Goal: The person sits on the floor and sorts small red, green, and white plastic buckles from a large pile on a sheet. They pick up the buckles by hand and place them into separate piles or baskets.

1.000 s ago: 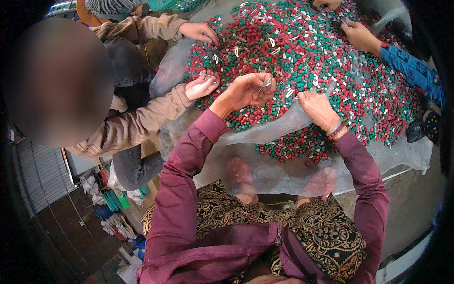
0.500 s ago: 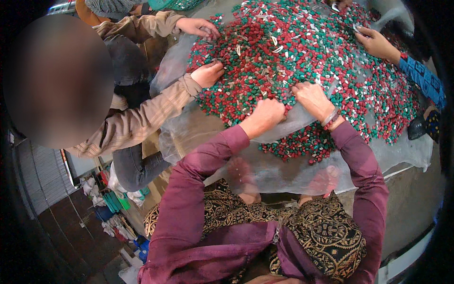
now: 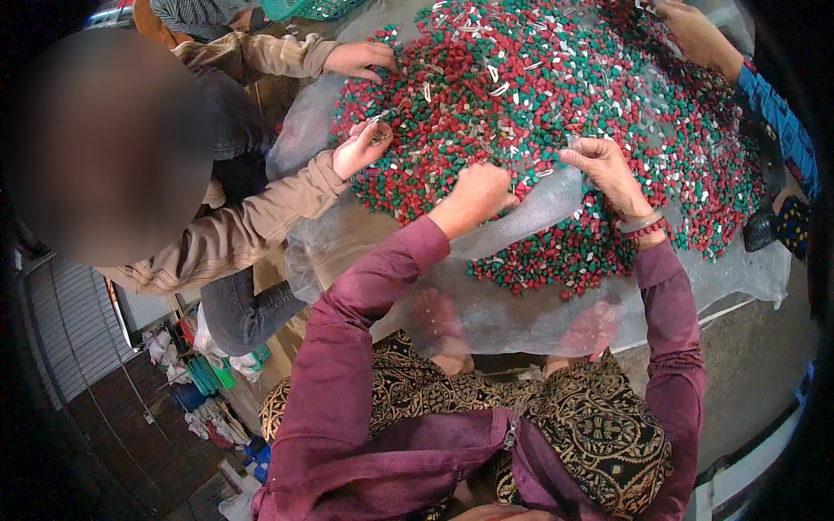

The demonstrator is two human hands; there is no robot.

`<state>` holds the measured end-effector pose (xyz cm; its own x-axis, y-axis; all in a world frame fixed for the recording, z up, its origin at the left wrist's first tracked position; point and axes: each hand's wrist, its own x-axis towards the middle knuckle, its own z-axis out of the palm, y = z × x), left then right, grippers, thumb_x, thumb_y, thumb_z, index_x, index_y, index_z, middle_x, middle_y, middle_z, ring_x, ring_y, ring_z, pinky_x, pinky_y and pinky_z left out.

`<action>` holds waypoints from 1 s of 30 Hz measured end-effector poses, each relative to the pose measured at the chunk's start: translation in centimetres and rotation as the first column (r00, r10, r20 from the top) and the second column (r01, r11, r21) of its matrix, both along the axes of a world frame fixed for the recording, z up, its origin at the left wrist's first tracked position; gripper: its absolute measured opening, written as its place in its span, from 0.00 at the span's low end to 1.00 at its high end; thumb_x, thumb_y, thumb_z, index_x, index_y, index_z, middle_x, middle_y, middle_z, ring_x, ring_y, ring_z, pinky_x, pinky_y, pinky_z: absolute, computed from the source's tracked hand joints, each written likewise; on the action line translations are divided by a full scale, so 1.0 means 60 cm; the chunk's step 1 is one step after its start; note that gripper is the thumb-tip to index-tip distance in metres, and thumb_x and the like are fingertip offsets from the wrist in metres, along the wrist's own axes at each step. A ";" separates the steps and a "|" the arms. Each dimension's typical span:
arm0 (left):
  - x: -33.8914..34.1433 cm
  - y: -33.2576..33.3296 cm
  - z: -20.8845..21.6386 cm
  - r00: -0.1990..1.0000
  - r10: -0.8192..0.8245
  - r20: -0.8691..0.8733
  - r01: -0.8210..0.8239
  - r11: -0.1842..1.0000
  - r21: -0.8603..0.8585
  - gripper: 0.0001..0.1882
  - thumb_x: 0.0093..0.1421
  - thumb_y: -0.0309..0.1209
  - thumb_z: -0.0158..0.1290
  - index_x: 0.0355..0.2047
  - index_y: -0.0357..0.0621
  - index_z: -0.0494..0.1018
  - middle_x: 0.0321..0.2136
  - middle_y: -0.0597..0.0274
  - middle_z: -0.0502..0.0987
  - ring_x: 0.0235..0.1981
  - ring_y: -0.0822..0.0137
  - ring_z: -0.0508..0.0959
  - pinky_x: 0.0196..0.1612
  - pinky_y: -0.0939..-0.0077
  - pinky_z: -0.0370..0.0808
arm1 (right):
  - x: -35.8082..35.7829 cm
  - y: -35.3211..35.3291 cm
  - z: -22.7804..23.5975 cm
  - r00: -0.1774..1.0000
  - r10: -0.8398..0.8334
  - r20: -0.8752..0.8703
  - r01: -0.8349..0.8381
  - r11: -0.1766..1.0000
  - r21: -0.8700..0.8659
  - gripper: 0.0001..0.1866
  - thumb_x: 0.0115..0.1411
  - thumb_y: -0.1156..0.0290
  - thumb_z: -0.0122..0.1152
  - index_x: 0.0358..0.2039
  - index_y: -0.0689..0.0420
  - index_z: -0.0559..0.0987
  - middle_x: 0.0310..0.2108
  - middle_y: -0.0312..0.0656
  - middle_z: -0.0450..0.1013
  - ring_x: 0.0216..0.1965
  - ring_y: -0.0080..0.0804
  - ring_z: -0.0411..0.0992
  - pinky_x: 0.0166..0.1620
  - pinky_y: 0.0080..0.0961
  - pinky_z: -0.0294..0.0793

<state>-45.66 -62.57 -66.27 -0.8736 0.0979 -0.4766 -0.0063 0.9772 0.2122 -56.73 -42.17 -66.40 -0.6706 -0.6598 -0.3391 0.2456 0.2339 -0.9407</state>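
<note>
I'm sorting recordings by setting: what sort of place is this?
Probably a shared work area: a broad heap of red, green and white pieces lies on translucent sheeting, and other people's hands are over it too.

Head-worn fisheye — facing down past the lap (image 3: 599, 425) to the nearby coloured heap (image 3: 599, 104)

"What is everything spread out on?"
"A translucent plastic sheet (image 3: 512, 326), wrinkled, with a bare strip along its near side and an uneven edge at the right, beside the grey floor (image 3: 756, 356)."
"And what lies on it?"
"A broad heap of small pieces (image 3: 669, 174), red, green and white all mixed."
"Anything among them?"
"A few slim white clips (image 3: 498, 89), scattered over the top."
"And nearer?"
"A pale plastic fold (image 3: 539, 213) crosses the heap, pieces on both sides."
</note>
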 end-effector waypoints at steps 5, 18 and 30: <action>0.006 0.011 -0.047 0.992 0.042 -0.118 -0.029 0.993 0.114 0.12 0.48 0.37 0.56 0.25 0.39 0.76 0.21 0.47 0.76 0.27 0.47 0.78 0.32 0.55 0.75 | -0.006 0.031 0.070 0.933 -0.035 0.358 0.090 0.986 -0.140 0.19 0.64 0.58 0.50 0.43 0.62 0.78 0.14 0.21 0.51 0.15 0.10 0.48 0.19 0.14 0.45; -0.015 0.048 0.064 0.773 -0.278 0.570 -0.613 -0.101 0.783 0.10 0.59 0.32 0.45 0.25 0.39 0.68 0.23 0.65 0.69 0.18 0.79 0.64 0.15 0.87 0.57 | 0.042 0.176 0.091 0.865 0.103 0.492 0.249 0.763 -0.597 0.18 0.64 0.58 0.46 0.22 0.59 0.66 0.20 0.36 0.57 0.18 0.16 0.50 0.15 0.11 0.49; 0.009 0.102 -0.119 0.457 -0.347 0.819 -0.879 -0.034 0.476 0.10 0.65 0.39 0.44 0.35 0.47 0.68 0.16 0.79 0.57 0.14 0.86 0.54 0.13 0.90 0.46 | 0.032 0.184 0.016 0.936 -0.290 -0.202 0.333 0.914 0.232 0.12 0.59 0.68 0.59 0.41 0.59 0.75 0.17 0.29 0.67 0.20 0.11 0.60 0.24 0.14 0.56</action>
<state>-45.10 -56.43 -73.42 -0.4194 0.7469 -0.5160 -0.8909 -0.2296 0.3918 -54.79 -31.12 -65.44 -0.8868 -0.3125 -0.3405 0.1975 0.4099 -0.8905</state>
